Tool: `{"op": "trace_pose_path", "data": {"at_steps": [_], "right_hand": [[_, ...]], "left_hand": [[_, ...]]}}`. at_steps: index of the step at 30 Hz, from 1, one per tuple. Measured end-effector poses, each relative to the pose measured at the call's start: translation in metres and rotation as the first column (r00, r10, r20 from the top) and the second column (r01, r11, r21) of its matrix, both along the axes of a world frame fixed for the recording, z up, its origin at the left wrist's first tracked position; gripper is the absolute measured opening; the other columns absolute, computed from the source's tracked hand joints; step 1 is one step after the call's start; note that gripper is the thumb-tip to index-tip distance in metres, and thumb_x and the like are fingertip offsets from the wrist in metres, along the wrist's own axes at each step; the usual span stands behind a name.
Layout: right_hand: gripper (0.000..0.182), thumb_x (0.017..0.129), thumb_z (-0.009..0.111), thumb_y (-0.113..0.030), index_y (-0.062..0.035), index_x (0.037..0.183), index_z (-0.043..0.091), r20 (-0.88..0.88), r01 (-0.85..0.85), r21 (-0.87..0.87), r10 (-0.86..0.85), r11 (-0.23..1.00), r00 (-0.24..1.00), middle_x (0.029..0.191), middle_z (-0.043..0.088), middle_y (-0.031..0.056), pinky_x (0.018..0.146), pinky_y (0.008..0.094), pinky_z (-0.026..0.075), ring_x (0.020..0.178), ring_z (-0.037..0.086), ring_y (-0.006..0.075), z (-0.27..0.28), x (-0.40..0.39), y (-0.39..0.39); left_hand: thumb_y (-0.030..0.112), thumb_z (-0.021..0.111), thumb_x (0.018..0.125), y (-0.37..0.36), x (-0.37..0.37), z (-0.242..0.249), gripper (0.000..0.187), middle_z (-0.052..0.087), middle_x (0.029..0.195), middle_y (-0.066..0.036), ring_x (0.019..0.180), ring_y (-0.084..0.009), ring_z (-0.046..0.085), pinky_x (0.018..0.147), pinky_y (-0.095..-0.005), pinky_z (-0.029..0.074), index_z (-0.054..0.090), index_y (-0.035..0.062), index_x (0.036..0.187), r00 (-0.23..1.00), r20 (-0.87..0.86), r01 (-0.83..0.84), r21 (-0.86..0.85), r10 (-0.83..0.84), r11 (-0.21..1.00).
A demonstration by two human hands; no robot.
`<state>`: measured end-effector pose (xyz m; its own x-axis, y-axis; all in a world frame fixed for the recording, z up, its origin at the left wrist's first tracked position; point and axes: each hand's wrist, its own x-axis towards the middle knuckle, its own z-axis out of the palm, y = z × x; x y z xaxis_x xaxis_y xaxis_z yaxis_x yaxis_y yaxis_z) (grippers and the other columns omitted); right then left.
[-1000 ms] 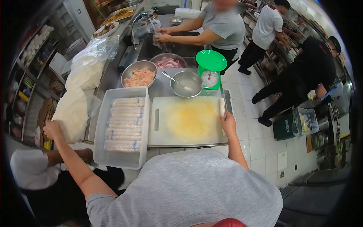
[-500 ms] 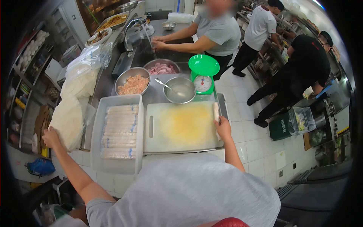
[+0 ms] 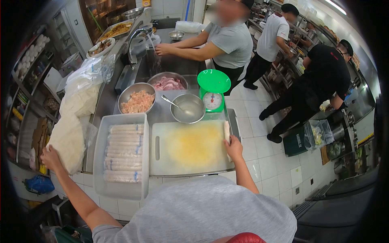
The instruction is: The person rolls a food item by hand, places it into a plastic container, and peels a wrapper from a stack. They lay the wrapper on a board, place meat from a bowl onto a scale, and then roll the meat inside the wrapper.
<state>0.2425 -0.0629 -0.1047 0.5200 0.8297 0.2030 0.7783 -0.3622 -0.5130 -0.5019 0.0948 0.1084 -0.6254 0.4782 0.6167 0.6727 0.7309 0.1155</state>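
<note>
My left hand (image 3: pixel 51 158) reaches far out to the left, its fingers closed at the near edge of a stack of thin, pale wrapper sheets (image 3: pixel 68 139). Under my right hand (image 3: pixel 234 149) is a slim white roll (image 3: pixel 227 133), lying along the right edge of the cutting board (image 3: pixel 162 166); my fingers are around its near part. The board has a yellow stain in its middle. Between my arms stands a white plastic tub (image 3: pixel 144 162) with several wrapped rolls (image 3: pixel 123 149) laid side by side.
Behind the board are a steel bowl (image 3: pixel 192 117) with liquid and a spoon, a bowl of minced filling (image 3: pixel 138 102), a bowl of sliced meat (image 3: pixel 169 84) and a green scale (image 3: pixel 212 100). One person (image 3: pixel 231 40) works at the sink; two others stand right.
My view has shifted a little, so the counter appears lower. Both hands keep to the same places, at the sheets and the roll. The person at the sink has moved their hands under the tap.
</note>
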Motion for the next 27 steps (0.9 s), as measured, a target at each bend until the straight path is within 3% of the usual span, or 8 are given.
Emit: {"op": "trace_pose_path", "data": {"at_steps": [6,12,15,21,24,27], "right_hand": [[0.038,0.078,0.066,-0.032,-0.0035,0.102,0.058,-0.018,0.011,0.003,-0.010,1.000,1.000,0.086,0.063,0.0163,0.068,0.0417,0.048,0.079,0.062,0.0340,0.002,-0.001,0.002],[0.040,0.077,0.066,-0.032,-0.0041,0.104,0.057,-0.016,0.008,-0.027,-0.009,1.000,1.000,0.088,0.064,0.0165,0.068,0.0423,0.048,0.080,0.062,0.0342,0.004,0.000,0.002],[0.040,0.077,0.066,-0.032,-0.0041,0.104,0.057,-0.025,0.010,-0.032,-0.011,0.999,1.000,0.089,0.064,0.0167,0.068,0.0423,0.048,0.081,0.062,0.0342,0.006,-0.001,0.002],[0.040,0.078,0.066,-0.032,-0.0035,0.103,0.057,-0.013,-0.006,-0.007,0.005,1.000,1.000,0.091,0.064,0.0170,0.071,0.0415,0.049,0.083,0.062,0.0345,0.001,0.002,0.003],[0.040,0.078,0.066,-0.033,-0.0034,0.104,0.057,-0.014,-0.006,-0.014,0.006,1.000,1.000,0.092,0.064,0.0172,0.072,0.0416,0.049,0.084,0.062,0.0347,0.001,0.002,0.003],[0.041,0.078,0.066,-0.033,-0.0036,0.105,0.057,-0.017,-0.003,-0.016,0.003,1.000,1.000,0.092,0.064,0.0173,0.072,0.0419,0.049,0.085,0.062,0.0349,0.000,0.003,0.003]], "left_hand": [[0.042,0.053,0.088,0.000,-0.006,-0.004,0.035,0.057,0.109,-0.015,0.101,-0.0361,0.055,0.083,-0.0494,0.044,0.059,0.0165,0.111,0.998,-0.032,0.058,0.027,-0.057,0.998],[0.039,0.050,0.092,-0.007,0.018,0.007,0.029,0.059,0.110,-0.011,0.100,-0.0322,0.057,0.081,-0.0476,0.045,0.054,0.0137,0.105,0.965,-0.250,0.084,0.033,-0.073,0.996],[0.041,0.048,0.093,-0.001,-0.004,-0.001,0.033,0.060,0.113,-0.013,0.098,-0.0319,0.060,0.081,-0.0456,0.046,0.051,0.0099,0.106,0.947,-0.077,0.320,0.186,-0.311,0.929],[0.048,0.053,0.089,-0.010,0.033,0.016,0.057,0.061,0.112,-0.019,0.100,-0.0355,0.060,0.084,-0.0420,0.046,0.048,0.0004,0.120,0.958,-0.092,0.285,0.252,-0.270,0.925],[0.048,0.056,0.087,-0.009,0.019,0.017,0.065,0.057,0.119,-0.020,0.106,-0.0351,0.057,0.089,-0.0397,0.044,0.047,-0.0043,0.126,0.932,0.233,0.216,0.260,-0.278,0.941],[0.042,0.055,0.089,-0.005,-0.003,0.009,0.061,0.053,0.125,-0.021,0.113,-0.0333,0.053,0.094,-0.0374,0.041,0.047,-0.0056,0.127,0.928,0.121,0.322,0.209,-0.351,0.923]]}}
